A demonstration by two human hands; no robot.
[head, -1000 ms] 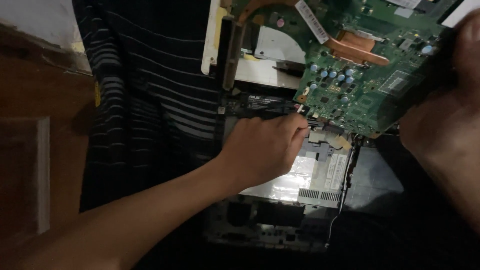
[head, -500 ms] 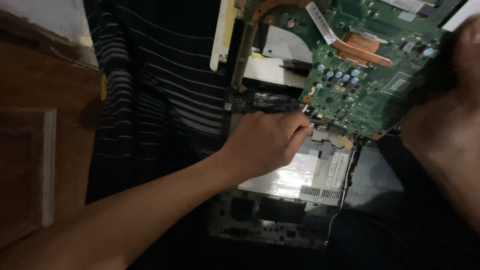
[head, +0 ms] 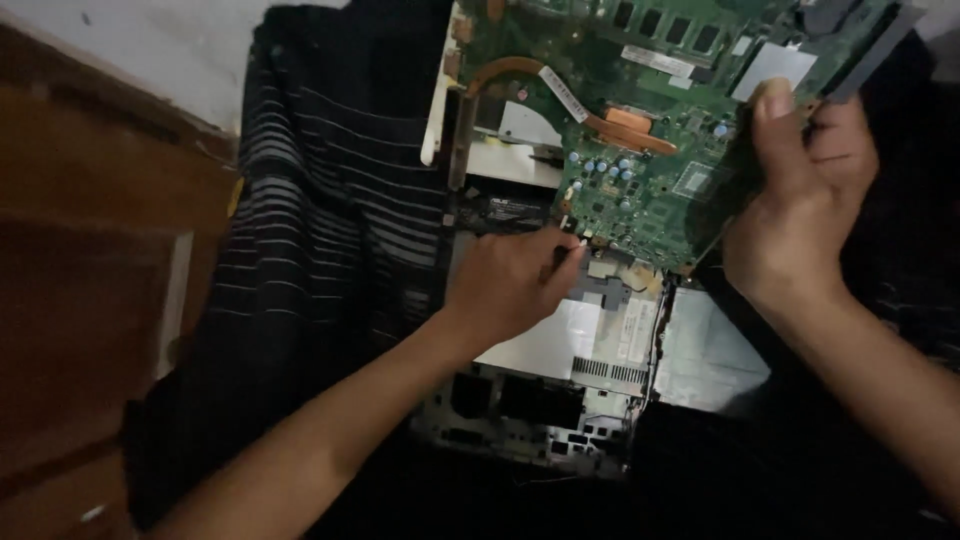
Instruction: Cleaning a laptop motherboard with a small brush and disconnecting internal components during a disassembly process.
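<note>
- A person's right hand [head: 800,190] grips one green laptop motherboard [head: 650,130] by its right edge, thumb pressed flat on the upper face and fingers curled behind, holding the board lifted and tilted above the open chassis [head: 560,400].
- The right forearm runs in from the lower right corner, wrist bent back towards the board.
- The left hand [head: 515,280] reaches up from the lower left, forearm stretched diagonally across the frame, fingers bunched and pinched together at the board's lower left edge; what the fingertips nip there is too small and dim to tell.
- One copper heat pipe [head: 590,110] curves across the board, up and to the left of the right-hand grip, ending at one copper plate [head: 630,120].
- A cluster of small blue capacitors [head: 600,165] sits just above the left hand's fingertips; their number is not clear enough to count.
- One silver shield sheet [head: 560,335] lies in the chassis directly under the left hand, with one more silver panel [head: 710,355] beside it, below the right wrist.
- One dark striped cloth [head: 330,230] spreads beneath the chassis, left of the left hand.
- One brown wooden surface [head: 90,300] shows at the far left edge.
</note>
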